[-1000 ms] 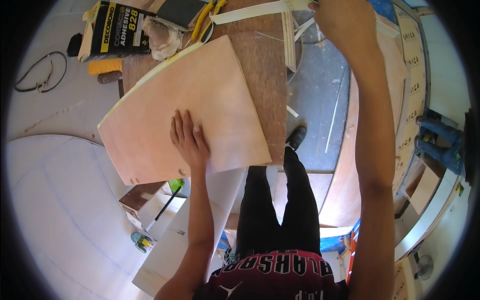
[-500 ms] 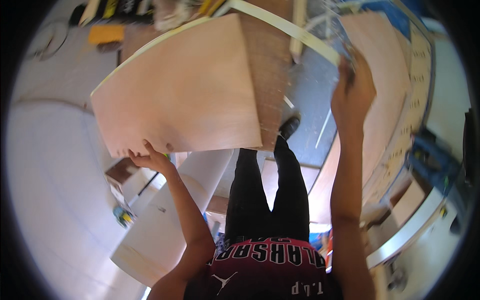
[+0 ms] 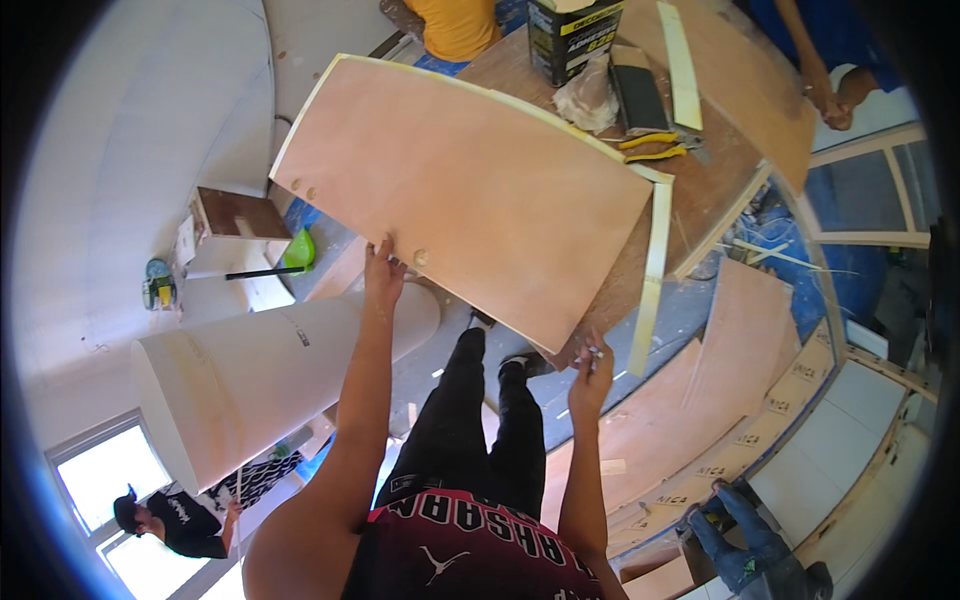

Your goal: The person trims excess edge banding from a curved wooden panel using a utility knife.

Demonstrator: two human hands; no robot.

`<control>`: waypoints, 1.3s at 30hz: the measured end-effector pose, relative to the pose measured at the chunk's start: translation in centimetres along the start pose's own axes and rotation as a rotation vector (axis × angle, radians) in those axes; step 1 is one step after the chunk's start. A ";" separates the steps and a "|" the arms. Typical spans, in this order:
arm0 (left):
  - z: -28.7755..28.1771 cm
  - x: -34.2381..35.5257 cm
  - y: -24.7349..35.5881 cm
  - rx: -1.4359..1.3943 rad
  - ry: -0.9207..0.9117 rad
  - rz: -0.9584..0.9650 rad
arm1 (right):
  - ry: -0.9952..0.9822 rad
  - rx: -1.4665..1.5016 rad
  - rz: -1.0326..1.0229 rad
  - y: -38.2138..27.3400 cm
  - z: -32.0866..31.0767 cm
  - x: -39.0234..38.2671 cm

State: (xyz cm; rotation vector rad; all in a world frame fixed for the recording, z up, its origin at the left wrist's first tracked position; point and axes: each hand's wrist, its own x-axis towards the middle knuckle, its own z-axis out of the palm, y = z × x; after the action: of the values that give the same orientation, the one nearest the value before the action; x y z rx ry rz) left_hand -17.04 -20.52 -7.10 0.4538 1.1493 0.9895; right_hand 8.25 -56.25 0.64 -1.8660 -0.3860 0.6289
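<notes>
A large light-brown plywood panel [image 3: 460,190] with a curved far edge lies tilted across the workbench. My left hand [image 3: 384,272] grips its near edge, close to a round hole. Along the far edge runs a pale yellow edging strip [image 3: 480,95]. At the panel's right corner a length of pale strip [image 3: 652,275] sticks out toward me, its end free. My right hand [image 3: 592,372] is closed near the panel's near right corner, apart from the strip. A small, shiny item shows at its fingertips, too small to name.
On the workbench [image 3: 700,215] stand a black can [image 3: 570,45], a dark block [image 3: 640,90] and yellow-handled pliers [image 3: 655,147]. A large white cylinder [image 3: 270,370] lies to the left. Other people are nearby: a yellow shirt [image 3: 455,25], a blue sleeve [image 3: 870,40], a person in black [image 3: 185,520].
My right hand has let go of the strip's end and come down toward me. In view, the panel appears turned and further right; my left hand still holds its near edge.
</notes>
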 end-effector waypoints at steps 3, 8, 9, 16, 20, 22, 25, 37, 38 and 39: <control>2.1 0.1 0.7 -0.053 0.019 0.027 | -0.014 0.238 0.214 -0.3 1.4 1.8; 0.1 1.5 1.2 -0.111 0.020 0.071 | 0.118 -0.432 -0.070 0.4 5.2 1.7; -0.7 1.9 1.3 -0.121 0.003 0.080 | 0.096 -0.463 -0.036 -0.1 5.7 1.5; -4.0 -2.3 2.2 -0.086 -0.124 0.068 | -0.068 -0.133 0.495 0.1 3.6 -5.4; -5.0 -4.3 2.9 -0.034 -0.093 0.029 | 0.056 -0.228 0.234 2.6 1.2 -6.5; -5.7 -5.4 2.6 -0.030 -0.035 0.014 | 0.182 -0.435 -0.077 -0.3 0.1 -4.2; -6.2 -6.3 2.4 -0.087 -0.074 0.007 | 0.234 -0.514 -0.270 -6.4 -0.2 1.2; -1.8 -7.4 3.6 0.068 0.080 -0.066 | -0.378 -0.655 -0.572 -19.1 23.9 30.6; -1.4 -7.4 3.7 0.054 0.074 -0.084 | -0.495 -0.745 -0.585 -18.9 25.0 31.7; -1.5 -7.7 4.1 0.043 0.079 -0.100 | -0.503 -0.746 -0.551 -18.5 26.1 32.3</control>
State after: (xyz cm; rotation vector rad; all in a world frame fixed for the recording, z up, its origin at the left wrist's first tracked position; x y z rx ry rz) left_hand -20.62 -25.12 -0.44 0.3906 1.2544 0.9042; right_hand 19.50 -12.27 2.72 -2.1144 -1.5783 0.6020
